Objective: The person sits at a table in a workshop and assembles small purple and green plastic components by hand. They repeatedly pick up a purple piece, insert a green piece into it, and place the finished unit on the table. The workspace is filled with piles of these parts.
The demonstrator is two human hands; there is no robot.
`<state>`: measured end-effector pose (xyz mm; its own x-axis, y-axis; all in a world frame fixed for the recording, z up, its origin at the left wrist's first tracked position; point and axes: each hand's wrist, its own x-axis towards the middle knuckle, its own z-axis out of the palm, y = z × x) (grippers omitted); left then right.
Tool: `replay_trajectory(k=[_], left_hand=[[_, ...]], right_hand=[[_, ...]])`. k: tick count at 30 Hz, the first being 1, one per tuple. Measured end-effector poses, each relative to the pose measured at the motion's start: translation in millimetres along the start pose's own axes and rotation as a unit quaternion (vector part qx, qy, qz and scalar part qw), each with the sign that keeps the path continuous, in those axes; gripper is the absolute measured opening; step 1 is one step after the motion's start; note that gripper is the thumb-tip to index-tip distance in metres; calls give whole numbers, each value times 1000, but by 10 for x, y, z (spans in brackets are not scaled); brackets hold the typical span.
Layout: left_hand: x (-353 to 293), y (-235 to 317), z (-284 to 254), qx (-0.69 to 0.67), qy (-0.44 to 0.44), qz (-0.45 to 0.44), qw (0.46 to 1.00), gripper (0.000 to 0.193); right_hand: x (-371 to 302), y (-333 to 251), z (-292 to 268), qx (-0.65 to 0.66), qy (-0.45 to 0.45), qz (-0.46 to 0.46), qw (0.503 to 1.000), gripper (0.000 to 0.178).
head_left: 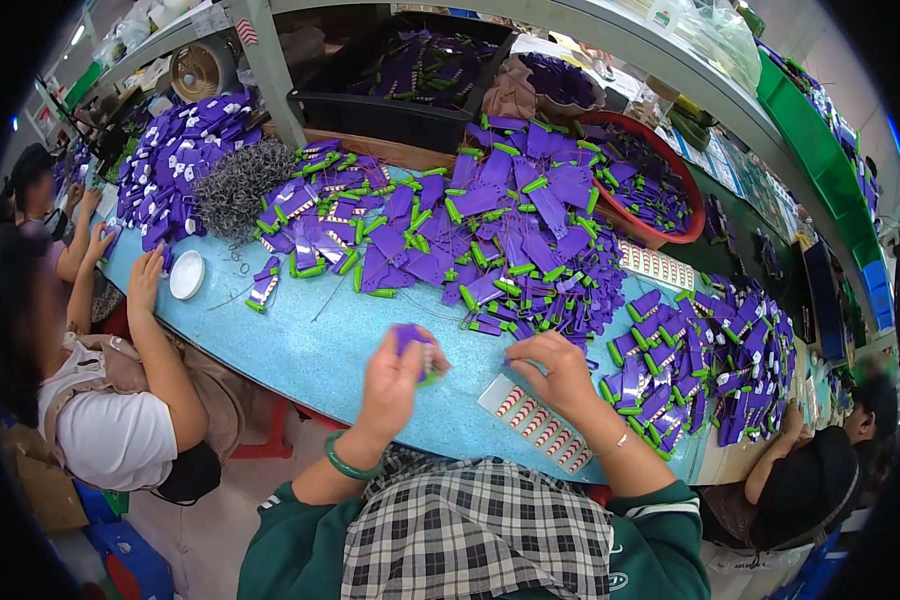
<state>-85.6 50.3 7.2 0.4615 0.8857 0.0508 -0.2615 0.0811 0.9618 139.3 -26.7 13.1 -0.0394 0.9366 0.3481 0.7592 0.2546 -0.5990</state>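
- White dish (pixel 187 275) is set on the blue bench (pixel 270 345), just beside the tangled wire heap (pixel 232 195).
- Left hand (pixel 392 385): grip is wrapped around a purple piece (pixel 407 340) with a green end; blurred, held off the surface near the body, presumably so it can be reached by both hands.
- Main pile (pixel 490 235) is heaped beyond both hands, apparently for easy reach.
- Right hand (pixel 558 372): thumb and forefinger are brought close; whether anything is pinched cannot be told.
- Striped sticker sheet (pixel 535 425) is laid by the right wrist, likely for handiness.
- Side pile (pixel 705 365) is placed farther right; reason not shown.
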Motion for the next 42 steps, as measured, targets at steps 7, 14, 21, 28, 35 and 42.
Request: replay_trajectory(k=[7,14,21,28,35,42], left_hand=[[-170,-206,455,229,-236,-70,942,15],[-193,-205,558,303,-261,86,912,14],[-231,-178,579,297,-281,21,912,19],[-253,-263,652,151,-325,-140,923,24],[412,-53,355,469,-234,110,844,30],[1174,-96,-363,692,-57,255,673,28]], right_hand=[[-313,-366,-65,278,21,210,937,8],[-482,-432,-12,173,110,201,958,13],[-455,-405,-68,183,35,154,970,11],[-563,-343,-78,249,20,233,940,10],[-706,249,-997,96,26,255,962,8],[-633,84,-1251,-321,96,112,935,29]])
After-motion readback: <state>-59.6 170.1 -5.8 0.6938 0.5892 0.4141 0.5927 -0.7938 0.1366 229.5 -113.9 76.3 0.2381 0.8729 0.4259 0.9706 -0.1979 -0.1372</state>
